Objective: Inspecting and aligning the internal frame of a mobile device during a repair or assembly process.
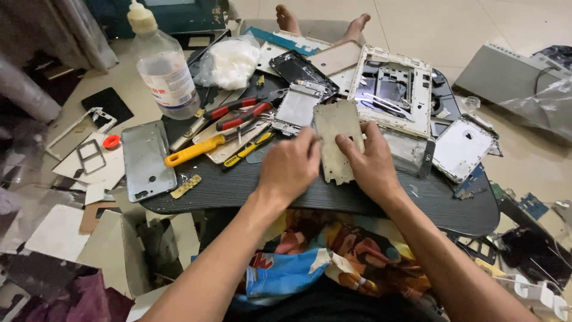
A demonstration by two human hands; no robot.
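Note:
A pale metal phone frame plate (336, 128) lies upright on a dark lap board (238, 188). My right hand (369, 164) grips its lower right part, thumb on its face. My left hand (292, 164) is curled at the plate's left edge, fingertips touching it; whether it pinches something small is hidden. Just behind the plate sit a grey phone chassis (297, 107) and a black phone screen (301, 68).
Red-handled pliers (238, 113), a yellow-handled tool (196, 152), a grey phone back cover (146, 161), a clear liquid bottle (164, 68), a bag of white cotton (232, 59) and a white phone frame (393, 89) crowd the board. Loose phone parts litter the floor; my feet (322, 24) lie beyond.

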